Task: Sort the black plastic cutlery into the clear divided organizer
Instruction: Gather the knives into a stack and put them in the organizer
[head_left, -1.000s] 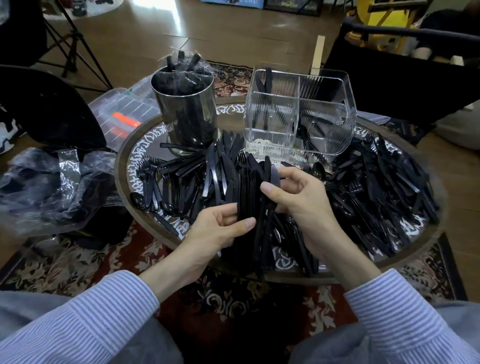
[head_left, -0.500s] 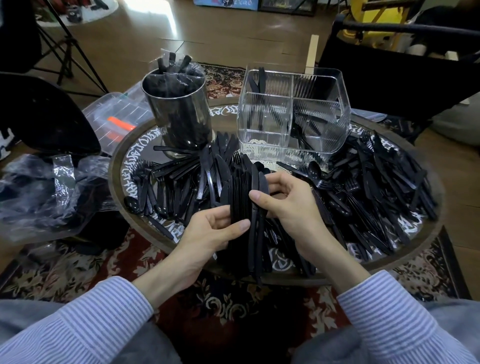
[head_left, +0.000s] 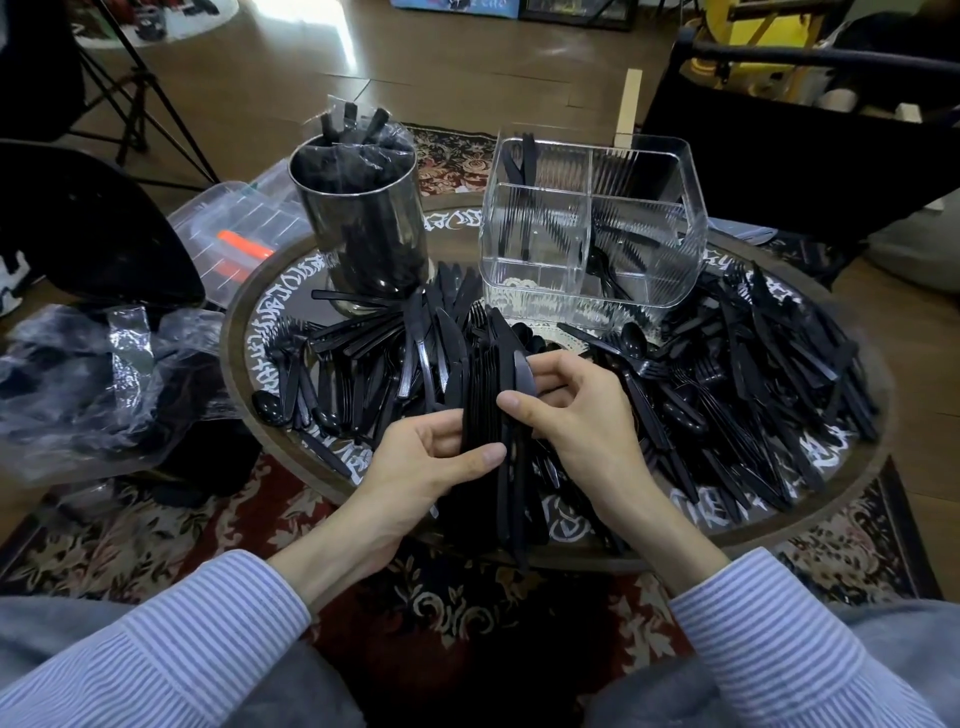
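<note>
Left hand: wrapped round a thick bundle of black knives, thumb laid across the front of the stack, fingers behind it.
Right hand: thumb and curled fingers pinch the near edge of the same bundle at its top, where one knife sits a little proud of the rest.
Bundle: stands roughly upright between the two hands, over the near part of the table, handles hanging down past the table's edge.
Loose cutlery: knives, forks and spoons heaped across the round table, a denser heap to the right of the hands, a flatter spread to the left.
Organizer: clear, ribbed, divided into compartments, at the far side of the table beyond the hands; a few black pieces lean in the back-left section and some lie in the right-hand one.
Metal canister: left of the organizer, stuffed with bagged black cutlery.
Beside the table: crumpled clear wrapping on the floor to the left, patterned rug underneath.
</note>
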